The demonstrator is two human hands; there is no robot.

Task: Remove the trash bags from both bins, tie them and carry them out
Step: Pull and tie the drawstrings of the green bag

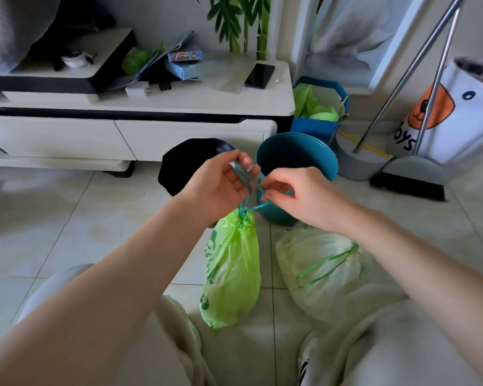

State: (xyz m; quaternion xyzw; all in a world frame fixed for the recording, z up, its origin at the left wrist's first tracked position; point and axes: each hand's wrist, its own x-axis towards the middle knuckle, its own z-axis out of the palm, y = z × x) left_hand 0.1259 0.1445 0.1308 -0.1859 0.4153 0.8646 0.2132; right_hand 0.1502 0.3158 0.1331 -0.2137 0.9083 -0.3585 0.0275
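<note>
1. At centre frame my left hand [221,185] pinches the blue drawstring [246,179] between thumb and fingertips, loops running up across the palm.
2. My right hand [299,196], just right of it, pinches the other end of the same drawstring, fingers curled in.
3. The drawstring drops to the cinched neck of the green bag [232,274], which hangs below my hands in the lower middle, its bottom down at the floor [67,218] between my knees.
4. A second, paler bag [318,268] lies on the floor to the right, its green drawstring pulled shut and lying loose on top.
5. Behind my hands stand two bins: a black bin [184,165] left of centre and a teal bin [296,160] right of centre, its inside bare.
6. Further back, upper right of centre, a blue bin [318,126] holds green plastic.
7. A white table [179,107] spans the upper left; a phone [259,76] lies on it.
8. A broom [410,185] leans at the right edge.
</note>
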